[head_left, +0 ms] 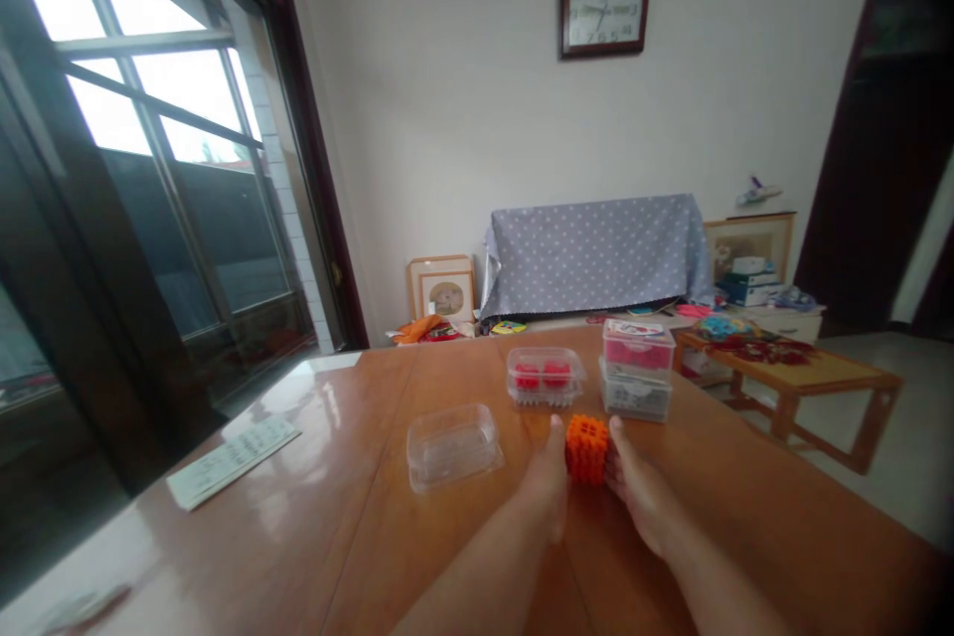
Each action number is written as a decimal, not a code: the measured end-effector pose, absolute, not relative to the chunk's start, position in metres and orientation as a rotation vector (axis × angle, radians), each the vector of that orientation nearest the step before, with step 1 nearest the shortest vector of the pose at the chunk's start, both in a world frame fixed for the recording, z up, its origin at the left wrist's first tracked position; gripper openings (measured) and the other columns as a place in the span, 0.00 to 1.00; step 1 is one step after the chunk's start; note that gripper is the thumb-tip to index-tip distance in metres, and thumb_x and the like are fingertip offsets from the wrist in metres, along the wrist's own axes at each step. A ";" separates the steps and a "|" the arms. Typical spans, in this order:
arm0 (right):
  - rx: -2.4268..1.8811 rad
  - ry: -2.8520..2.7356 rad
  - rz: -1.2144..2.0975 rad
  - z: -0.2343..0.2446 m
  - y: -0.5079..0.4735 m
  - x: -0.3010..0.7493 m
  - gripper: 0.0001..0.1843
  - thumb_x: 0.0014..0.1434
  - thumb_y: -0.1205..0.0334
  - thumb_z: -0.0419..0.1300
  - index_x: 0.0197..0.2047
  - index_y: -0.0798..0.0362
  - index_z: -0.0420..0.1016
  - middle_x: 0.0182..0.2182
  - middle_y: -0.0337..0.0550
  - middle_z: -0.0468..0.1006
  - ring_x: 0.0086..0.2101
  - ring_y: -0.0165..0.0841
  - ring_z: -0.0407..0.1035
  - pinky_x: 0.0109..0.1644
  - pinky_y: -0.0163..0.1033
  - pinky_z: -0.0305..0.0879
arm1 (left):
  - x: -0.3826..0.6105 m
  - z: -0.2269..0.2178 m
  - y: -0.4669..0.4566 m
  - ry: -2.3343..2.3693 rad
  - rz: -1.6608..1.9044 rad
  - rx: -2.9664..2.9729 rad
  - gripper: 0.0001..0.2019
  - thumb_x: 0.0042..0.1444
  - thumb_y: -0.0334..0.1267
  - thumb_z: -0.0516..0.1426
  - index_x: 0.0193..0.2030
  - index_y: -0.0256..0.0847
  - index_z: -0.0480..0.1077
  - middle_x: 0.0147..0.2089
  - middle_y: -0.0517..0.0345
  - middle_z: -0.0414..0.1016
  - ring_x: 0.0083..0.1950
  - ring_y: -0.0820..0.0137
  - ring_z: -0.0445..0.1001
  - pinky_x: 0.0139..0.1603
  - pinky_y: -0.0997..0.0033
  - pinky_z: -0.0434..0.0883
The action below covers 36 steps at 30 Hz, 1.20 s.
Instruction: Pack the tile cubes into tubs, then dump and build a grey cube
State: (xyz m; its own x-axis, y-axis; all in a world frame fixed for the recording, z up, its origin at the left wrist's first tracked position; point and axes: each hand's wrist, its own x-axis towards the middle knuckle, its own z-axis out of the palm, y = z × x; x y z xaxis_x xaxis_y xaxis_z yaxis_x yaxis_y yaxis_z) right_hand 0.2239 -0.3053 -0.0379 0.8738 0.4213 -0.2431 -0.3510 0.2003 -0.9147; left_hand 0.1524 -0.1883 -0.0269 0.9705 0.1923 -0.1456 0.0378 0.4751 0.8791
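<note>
An orange cube of interlocking plastic blocks (587,449) is between my two hands over the right half of the wooden table. My left hand (550,479) is against its left side, thumb pointing up and the other fingers mostly hidden. On the other side, my right hand (633,482) has its fingertips at the cube's right face, its thumb also raised. Just beyond the hands, a clear plastic container (544,393) holds red block pieces. Left of my left hand lies a clear plastic box (453,447) with nothing visible in it.
Two stacked clear boxes (637,388), the upper with pink-red contents, stand behind my right hand. A printed paper booklet (233,460) lies on the wooden table (313,556) at left. A low wooden table (842,380) stands beyond the right edge. Glass doors are at left.
</note>
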 end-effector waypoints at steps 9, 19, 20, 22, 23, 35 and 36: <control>-1.259 -0.270 0.695 -0.028 -0.276 0.151 0.39 0.59 0.30 0.60 0.63 0.47 0.74 0.64 0.44 0.74 0.66 0.44 0.62 0.71 0.50 0.55 | 0.061 -0.018 -0.165 0.348 0.280 1.123 0.35 0.63 0.65 0.51 0.66 0.40 0.68 0.72 0.48 0.65 0.75 0.57 0.58 0.76 0.57 0.50; -1.161 -0.361 0.835 -0.006 -0.245 0.098 0.35 0.61 0.32 0.59 0.57 0.52 0.79 0.59 0.48 0.78 0.63 0.44 0.67 0.71 0.50 0.55 | -0.001 -0.014 -0.135 0.359 0.344 1.061 0.36 0.65 0.66 0.49 0.66 0.39 0.69 0.71 0.44 0.65 0.73 0.54 0.62 0.75 0.52 0.54; -1.159 -0.363 0.841 -0.005 -0.243 0.095 0.35 0.60 0.32 0.60 0.57 0.52 0.79 0.59 0.49 0.79 0.63 0.44 0.67 0.71 0.50 0.55 | -0.005 -0.012 -0.133 0.359 0.344 1.057 0.36 0.65 0.65 0.49 0.66 0.38 0.69 0.71 0.44 0.66 0.73 0.54 0.62 0.75 0.52 0.54; -1.159 -0.373 0.843 -0.004 -0.240 0.089 0.35 0.60 0.32 0.61 0.58 0.51 0.79 0.59 0.49 0.79 0.63 0.45 0.67 0.71 0.50 0.55 | -0.012 -0.008 -0.132 0.363 0.342 1.044 0.35 0.66 0.64 0.49 0.66 0.38 0.69 0.71 0.44 0.66 0.73 0.55 0.62 0.75 0.52 0.54; -1.157 -0.379 0.844 -0.004 -0.239 0.087 0.36 0.60 0.32 0.61 0.58 0.51 0.79 0.59 0.48 0.78 0.64 0.45 0.66 0.71 0.50 0.55 | -0.016 -0.006 -0.131 0.369 0.343 1.038 0.35 0.66 0.63 0.50 0.66 0.38 0.69 0.71 0.44 0.66 0.73 0.55 0.62 0.75 0.53 0.54; -1.133 -0.370 0.965 -0.011 -0.223 0.070 0.38 0.60 0.32 0.60 0.62 0.52 0.76 0.63 0.51 0.74 0.66 0.44 0.62 0.73 0.51 0.49 | -0.051 -0.005 -0.118 0.452 0.384 1.040 0.33 0.66 0.59 0.52 0.65 0.34 0.69 0.70 0.40 0.67 0.71 0.54 0.64 0.72 0.54 0.59; -1.130 -0.367 0.972 -0.011 -0.222 0.070 0.37 0.61 0.33 0.60 0.62 0.52 0.76 0.63 0.51 0.75 0.66 0.44 0.62 0.74 0.51 0.49 | -0.051 -0.003 -0.118 0.465 0.387 1.044 0.33 0.66 0.60 0.52 0.65 0.33 0.69 0.69 0.39 0.68 0.71 0.54 0.64 0.71 0.54 0.60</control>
